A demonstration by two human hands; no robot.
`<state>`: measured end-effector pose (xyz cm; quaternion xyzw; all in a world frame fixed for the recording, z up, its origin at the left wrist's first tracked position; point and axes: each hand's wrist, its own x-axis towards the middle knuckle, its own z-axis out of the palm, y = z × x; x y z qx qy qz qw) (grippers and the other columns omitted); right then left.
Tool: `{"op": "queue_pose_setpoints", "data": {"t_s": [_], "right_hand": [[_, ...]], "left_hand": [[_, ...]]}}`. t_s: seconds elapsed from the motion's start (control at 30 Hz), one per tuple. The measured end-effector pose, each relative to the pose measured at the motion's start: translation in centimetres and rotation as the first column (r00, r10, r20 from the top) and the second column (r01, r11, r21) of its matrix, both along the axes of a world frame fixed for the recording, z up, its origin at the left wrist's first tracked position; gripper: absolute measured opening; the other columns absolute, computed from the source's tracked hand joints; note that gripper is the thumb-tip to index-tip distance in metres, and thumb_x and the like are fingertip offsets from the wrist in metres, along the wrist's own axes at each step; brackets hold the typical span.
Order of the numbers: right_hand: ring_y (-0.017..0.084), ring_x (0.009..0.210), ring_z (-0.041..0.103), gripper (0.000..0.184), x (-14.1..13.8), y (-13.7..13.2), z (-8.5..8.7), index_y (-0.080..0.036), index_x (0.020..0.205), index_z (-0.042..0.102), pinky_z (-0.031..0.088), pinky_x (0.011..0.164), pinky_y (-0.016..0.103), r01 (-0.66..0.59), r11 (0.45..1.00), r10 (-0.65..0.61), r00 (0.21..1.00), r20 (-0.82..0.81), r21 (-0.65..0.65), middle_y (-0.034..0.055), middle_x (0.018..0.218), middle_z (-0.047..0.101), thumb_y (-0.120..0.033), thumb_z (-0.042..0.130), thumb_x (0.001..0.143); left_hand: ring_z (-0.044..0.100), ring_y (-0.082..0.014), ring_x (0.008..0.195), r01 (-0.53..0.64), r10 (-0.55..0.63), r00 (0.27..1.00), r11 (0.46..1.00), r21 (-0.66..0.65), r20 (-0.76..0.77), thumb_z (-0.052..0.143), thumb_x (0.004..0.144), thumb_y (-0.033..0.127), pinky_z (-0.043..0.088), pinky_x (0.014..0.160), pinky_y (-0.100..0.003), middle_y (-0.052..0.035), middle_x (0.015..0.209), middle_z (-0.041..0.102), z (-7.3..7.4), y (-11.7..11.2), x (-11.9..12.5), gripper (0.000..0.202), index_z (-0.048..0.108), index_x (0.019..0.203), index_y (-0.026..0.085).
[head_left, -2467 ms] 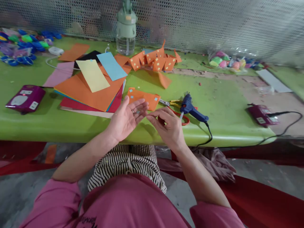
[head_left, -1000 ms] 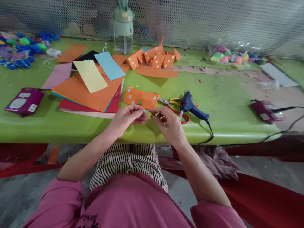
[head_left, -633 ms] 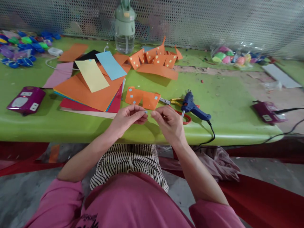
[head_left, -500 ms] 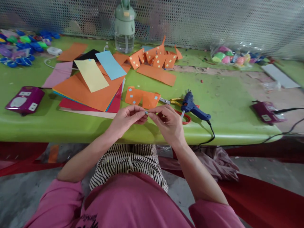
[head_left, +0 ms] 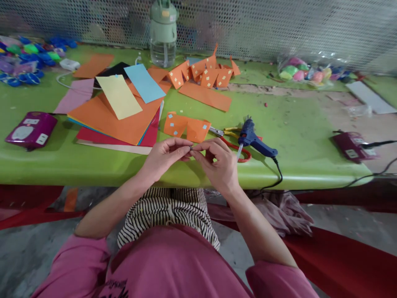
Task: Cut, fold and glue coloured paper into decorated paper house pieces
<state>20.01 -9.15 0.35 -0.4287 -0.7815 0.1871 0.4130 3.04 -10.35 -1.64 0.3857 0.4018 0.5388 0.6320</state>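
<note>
My left hand (head_left: 166, 155) and my right hand (head_left: 217, 161) meet fingertip to fingertip over the near edge of the green table (head_left: 294, 136). Both are pinched shut on a tiny scrap between them, too small to name. Just beyond my fingers lies a folded orange paper piece (head_left: 186, 126) dotted with small light squares. A blue glue gun (head_left: 256, 140) rests to the right of my right hand, beside red-handled scissors (head_left: 238, 151).
A stack of coloured paper sheets (head_left: 114, 116) lies left of centre. More orange folded pieces (head_left: 204, 74) and a green bottle (head_left: 163, 33) stand at the back. Purple power strips sit at the far left (head_left: 29, 130) and right (head_left: 353, 147). Bottle caps (head_left: 21, 62) lie far left.
My left hand, open at first, closed into a pinch. My right hand's fingertips came in to touch the left's. An orange strip at the back settled flat on the table.
</note>
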Motion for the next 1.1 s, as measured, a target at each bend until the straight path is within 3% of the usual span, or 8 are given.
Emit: {"op": "queue_pose_setpoints", "data": {"t_s": [0.77,1.1], "right_hand": [[0.011,0.064,0.055,0.009,0.32,-0.27,-0.04,-0.022,0.085,0.07,0.048,0.059,0.026,-0.012,1.0,0.012,1.0,0.009,0.017,0.0017,0.089,0.069,-0.027,0.068,0.092],[0.01,0.063,0.053,0.006,0.41,-0.13,-0.27,-0.021,0.085,0.07,0.047,0.058,0.025,-0.024,0.998,0.024,1.0,0.005,0.053,0.0017,0.089,0.07,-0.024,0.072,0.09]], "left_hand": [[0.071,-0.0151,0.079,0.024,-0.024,0.998,1.0,0.001,-0.066,0.082,0.077,0.037,0.059,0.076,-0.029,-0.0039,0.085,0.077,0.21,-0.07,-0.14,0.025,0.076,0.091,0.017],[0.07,-0.014,0.077,0.033,-0.032,0.995,0.999,0.014,-0.094,0.083,0.074,0.035,0.058,0.073,-0.027,-0.0037,0.084,0.076,0.36,0.12,-0.12,0.027,0.075,0.09,0.015]]}}
